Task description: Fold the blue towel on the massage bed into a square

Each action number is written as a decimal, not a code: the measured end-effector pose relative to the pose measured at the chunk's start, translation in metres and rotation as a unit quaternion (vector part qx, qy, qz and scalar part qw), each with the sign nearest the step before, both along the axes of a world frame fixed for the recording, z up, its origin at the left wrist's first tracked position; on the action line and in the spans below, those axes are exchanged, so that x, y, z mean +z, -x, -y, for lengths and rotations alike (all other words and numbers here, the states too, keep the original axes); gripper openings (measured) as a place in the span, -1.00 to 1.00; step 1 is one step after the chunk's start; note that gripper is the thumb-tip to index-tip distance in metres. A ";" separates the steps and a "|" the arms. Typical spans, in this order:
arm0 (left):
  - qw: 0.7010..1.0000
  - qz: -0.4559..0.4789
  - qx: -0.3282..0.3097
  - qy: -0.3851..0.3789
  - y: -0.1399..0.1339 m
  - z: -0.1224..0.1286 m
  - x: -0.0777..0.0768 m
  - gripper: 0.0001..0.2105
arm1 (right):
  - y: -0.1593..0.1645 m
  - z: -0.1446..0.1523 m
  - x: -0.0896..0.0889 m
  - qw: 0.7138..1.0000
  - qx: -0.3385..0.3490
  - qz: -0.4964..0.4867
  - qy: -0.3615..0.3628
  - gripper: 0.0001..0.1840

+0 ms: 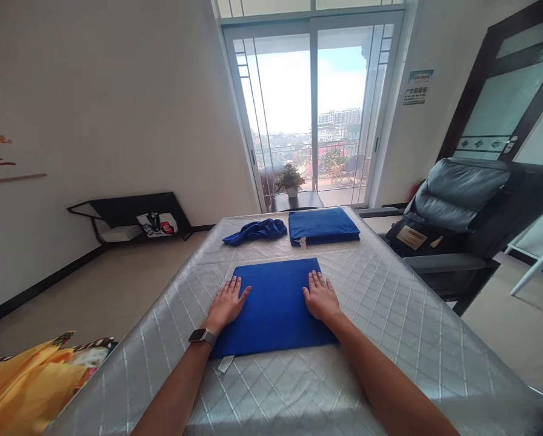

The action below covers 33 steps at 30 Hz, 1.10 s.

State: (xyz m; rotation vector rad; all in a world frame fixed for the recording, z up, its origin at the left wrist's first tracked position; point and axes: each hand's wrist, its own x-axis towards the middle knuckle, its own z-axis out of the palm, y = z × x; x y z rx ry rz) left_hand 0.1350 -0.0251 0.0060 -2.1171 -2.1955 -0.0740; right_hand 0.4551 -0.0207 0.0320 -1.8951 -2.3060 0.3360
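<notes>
A blue cloth (pixel 274 309) lies flat as a neat rectangle in front of me, a white tag sticking out at its near left edge. My left hand (pixel 228 301), with a watch on the wrist, rests flat on the cloth's left edge, fingers stretched forward. On the right edge my right hand (pixel 320 295) lies flat too, palm down and fingers extended. Beyond them sits a folded stack of blue cloth (pixel 323 225), also tagged. Left of that stack, a crumpled blue cloth (pixel 256 231) lies in a loose heap.
Everything rests on a surface with a silvery quilted cover (pixel 389 327). A dark armchair (pixel 462 200) with a black bag stands close on the right. Yellow fabric (pixel 30 384) lies at lower left. A potted plant (pixel 291 178) stands behind the far edge, before glass sliding doors.
</notes>
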 end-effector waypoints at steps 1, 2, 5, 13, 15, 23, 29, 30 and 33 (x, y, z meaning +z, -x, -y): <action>1.000 -0.008 0.009 -0.006 -0.005 0.000 0.003 -0.25 | 0.000 0.000 0.001 1.000 -0.001 -0.004 0.001 -0.27; 1.000 -0.015 0.017 -0.017 -0.013 0.000 0.007 -0.24 | 0.000 0.001 0.002 1.000 -0.001 -0.008 0.002 -0.27; 0.999 -0.015 -0.018 -0.044 -0.058 -0.002 0.016 -0.23 | 0.001 0.002 0.003 1.000 -0.003 -0.016 0.005 -0.26; 0.965 0.073 -0.250 -0.045 -0.204 -0.004 0.018 -0.36 | -0.004 0.003 -0.004 0.999 0.030 0.030 -0.024 -0.27; 0.964 0.070 -0.255 -0.043 -0.205 -0.004 0.014 -0.39 | -0.005 0.003 -0.005 0.999 0.032 0.033 -0.023 -0.27; 0.989 0.033 -0.141 -0.015 -0.099 -0.003 0.008 -0.35 | 0.000 0.001 -0.003 1.000 -0.004 0.002 -0.015 -0.27; 0.999 0.031 -0.031 -0.005 -0.017 0.005 0.001 -0.31 | 0.000 -0.003 -0.005 1.000 -0.006 0.015 -0.008 -0.27; 0.999 0.036 -0.023 -0.003 -0.012 0.006 0.000 -0.29 | 0.000 -0.003 -0.005 1.000 -0.006 0.019 -0.005 -0.27; 0.999 0.050 -0.014 0.002 -0.011 0.006 0.000 -0.22 | -0.001 -0.003 -0.004 1.000 -0.004 0.031 0.001 -0.27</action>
